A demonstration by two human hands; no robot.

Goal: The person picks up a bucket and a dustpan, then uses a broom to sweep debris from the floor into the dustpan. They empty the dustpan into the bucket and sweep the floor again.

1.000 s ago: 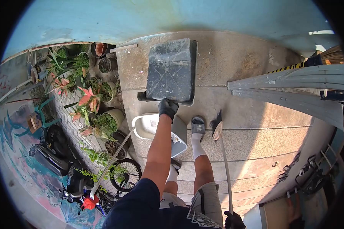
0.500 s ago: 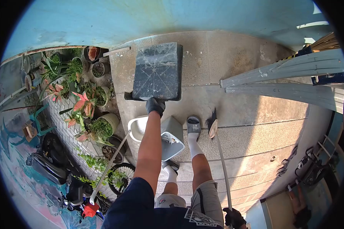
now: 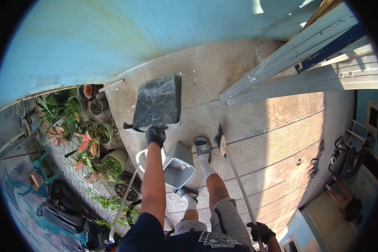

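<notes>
Head view: underside up, the black tub (image 3: 157, 103) is gripped by the left hand (image 3: 155, 136); the broom (image 3: 238, 180) is clasped by the right hand (image 3: 261, 232).

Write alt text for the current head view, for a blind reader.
A person's gloved left hand grips the near edge of a scuffed dark boxy object; the gloved right hand holds a long-handled brush over paved ground. A grey bin with pale scraps inside is near the feet, with potted plants at left.

Wide head-worn view, from standing height, facing forward and down, edges perhaps warped
</notes>
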